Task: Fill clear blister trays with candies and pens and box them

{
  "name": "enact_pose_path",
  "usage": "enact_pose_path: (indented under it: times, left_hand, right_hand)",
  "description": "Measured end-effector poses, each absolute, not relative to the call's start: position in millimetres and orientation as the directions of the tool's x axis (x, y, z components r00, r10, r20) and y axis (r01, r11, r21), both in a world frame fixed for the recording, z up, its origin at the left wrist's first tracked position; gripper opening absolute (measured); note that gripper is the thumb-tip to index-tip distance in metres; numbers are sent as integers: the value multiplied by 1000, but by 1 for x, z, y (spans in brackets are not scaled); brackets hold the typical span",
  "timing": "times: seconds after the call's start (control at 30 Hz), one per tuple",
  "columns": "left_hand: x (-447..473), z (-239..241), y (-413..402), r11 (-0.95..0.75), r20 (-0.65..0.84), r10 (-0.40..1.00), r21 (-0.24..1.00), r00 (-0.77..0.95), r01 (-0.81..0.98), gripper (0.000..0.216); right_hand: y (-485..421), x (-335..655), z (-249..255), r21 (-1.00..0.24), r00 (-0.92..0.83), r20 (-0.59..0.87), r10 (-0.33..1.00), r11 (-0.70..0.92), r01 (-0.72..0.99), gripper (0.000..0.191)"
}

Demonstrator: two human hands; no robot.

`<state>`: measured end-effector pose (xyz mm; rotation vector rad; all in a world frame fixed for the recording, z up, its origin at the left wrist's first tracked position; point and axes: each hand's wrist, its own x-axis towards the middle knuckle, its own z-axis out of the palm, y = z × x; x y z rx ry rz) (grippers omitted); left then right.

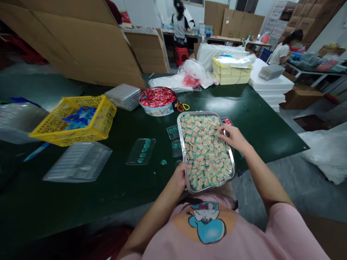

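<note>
A metal tray (233, 159) full of small square striped pieces (204, 151), which look like candies in pastel pink, yellow and green, is tilted in front of my body. My left hand (181, 177) grips its near left side, thumb over the rim. At the tray's right side my right hand (234, 138) reaches in, thumb and fingers pinched at the striped candies; the fingertips partly hide what they hold. Left of the tray lies a clear plastic case (141, 151) with a row of teal pieces. More clear cases (173, 132) are partly covered by the tray.
A round tin (159, 110) of red wrapped packets stands behind, beside scissors (183, 107). To the left are a yellow basket (73, 133) with blue items and stacked clear trays (78, 162). White foam slabs (271, 85) and a yellow stack (231, 75) stand back right. Two people work farther off.
</note>
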<state>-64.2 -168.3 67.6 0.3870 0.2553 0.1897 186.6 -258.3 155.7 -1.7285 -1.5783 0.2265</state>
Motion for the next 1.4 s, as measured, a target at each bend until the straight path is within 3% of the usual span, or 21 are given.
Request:
enact_pose_path:
  times: [0.17,0.27,0.43,0.57,0.67,1.4]
  left_hand:
    - [-63,65,-167,919,-293,232,379,927,-111,68]
    - [-63,66,-163,909,-365,281,399,888,-123,63]
    - [-61,68,-155,891,-404,370,409,836,-197,59]
    - [-59,69,-154,881,-439,405,424,802,-212,55]
    - [-57,70,-155,880,-461,405,430,789,-201,54]
    - [-57,63,-159,894,-477,360,422,802,-151,56]
  right_hand:
    - [-289,222,159,-823,414,273,868,-12,568,33]
    - [-323,261,146,-839,514,165,842,-155,522,36]
    - [-380,310,88,-788,643,-60,764,-432,440,31]
    - [-404,324,48,-615,750,-192,633,-673,411,18]
    - [-410,329,36,-539,764,-242,598,-738,407,15]
    - [-408,313,23,-169,830,-116,546,-834,526,17]
